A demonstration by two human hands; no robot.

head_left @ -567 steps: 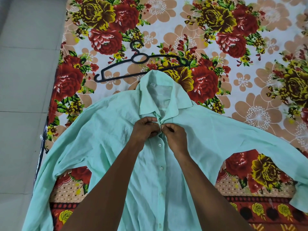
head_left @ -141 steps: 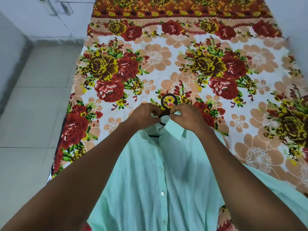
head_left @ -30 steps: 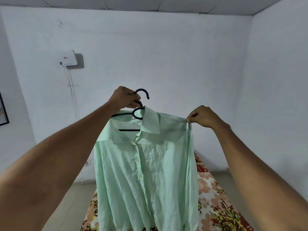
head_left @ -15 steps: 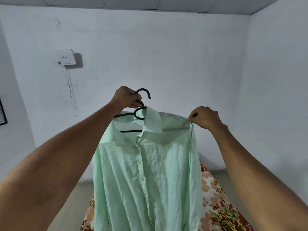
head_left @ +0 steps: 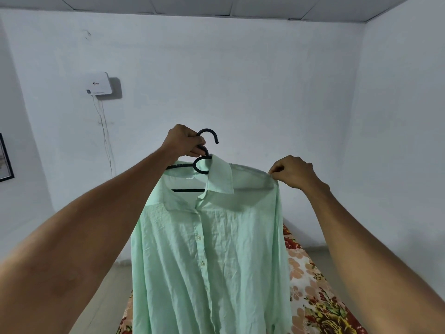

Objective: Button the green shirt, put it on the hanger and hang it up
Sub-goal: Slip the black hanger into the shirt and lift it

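Note:
The pale green shirt (head_left: pixel 212 256) hangs buttoned on a black hanger (head_left: pixel 208 137), held up in the air in front of me. My left hand (head_left: pixel 184 143) grips the hanger's neck just under the hook. My right hand (head_left: pixel 292 171) pinches the shirt's shoulder seam at the hanger's right end. The collar is folded down, and the hanger's crossbar shows through the neck opening. The shirt's lower part runs out of the frame.
A bed with a flowered sheet (head_left: pixel 310 285) lies below and behind the shirt. White walls stand ahead and to the right. A small white box (head_left: pixel 98 84) with hanging wires is mounted on the far wall at left. A picture frame (head_left: pixel 4 160) shows at the left edge.
The shirt has turned slightly to face me and shifted a little to the right. Both hands keep their holds on the hanger and the shoulder.

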